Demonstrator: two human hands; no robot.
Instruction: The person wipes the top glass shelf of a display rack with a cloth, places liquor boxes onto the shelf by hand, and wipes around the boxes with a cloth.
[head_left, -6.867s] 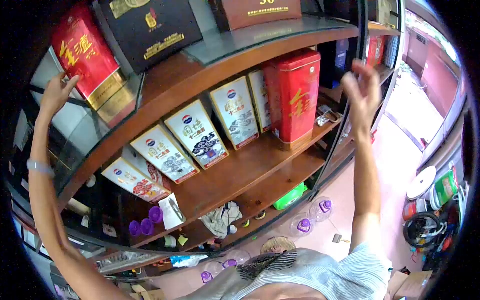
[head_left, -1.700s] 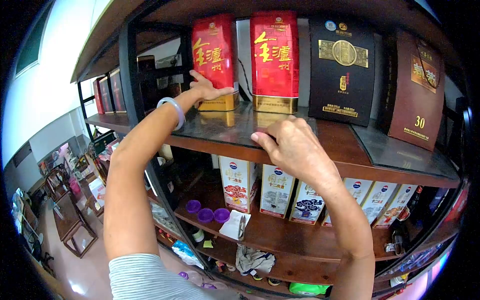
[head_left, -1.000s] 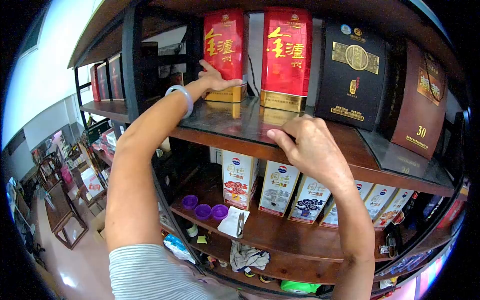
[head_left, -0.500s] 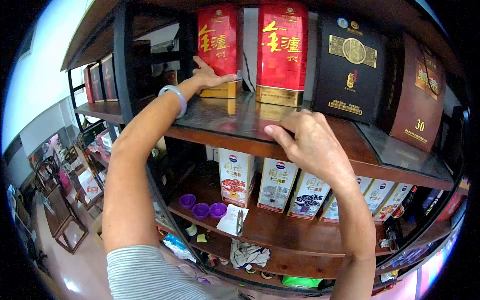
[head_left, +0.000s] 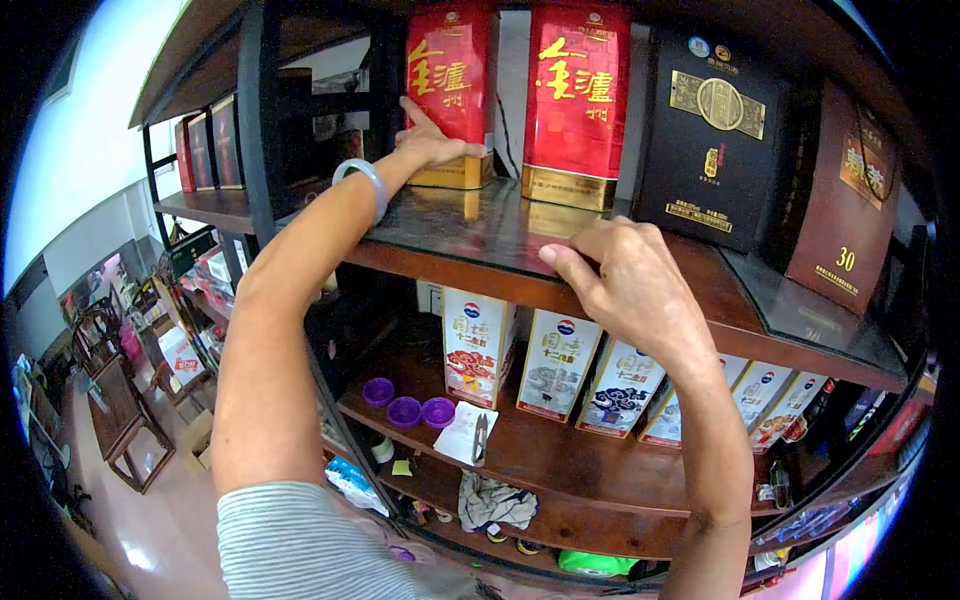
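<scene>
Black box (head_left: 695, 180), upright, gold plaque on front. Brown box (head_left: 840, 215), just right of it, marked 30. Middle shelf (head_left: 580, 470): row of white boxes (head_left: 475, 345), patterned; purple cups (head_left: 404, 411), three, grouped; white paper (head_left: 456, 434), metal tool (head_left: 480, 436) at its right edge, kind unclear. Below: crumpled cloth (head_left: 496, 500), yellow slip (head_left: 402, 467), green item (head_left: 597, 564). Far left: wooden seat (head_left: 122, 405) on floor (head_left: 175, 505).

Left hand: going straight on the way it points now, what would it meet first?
The left red box, directly in front of the left hand. The hand appears to be against its lower front, though this view can't confirm contact.
</scene>
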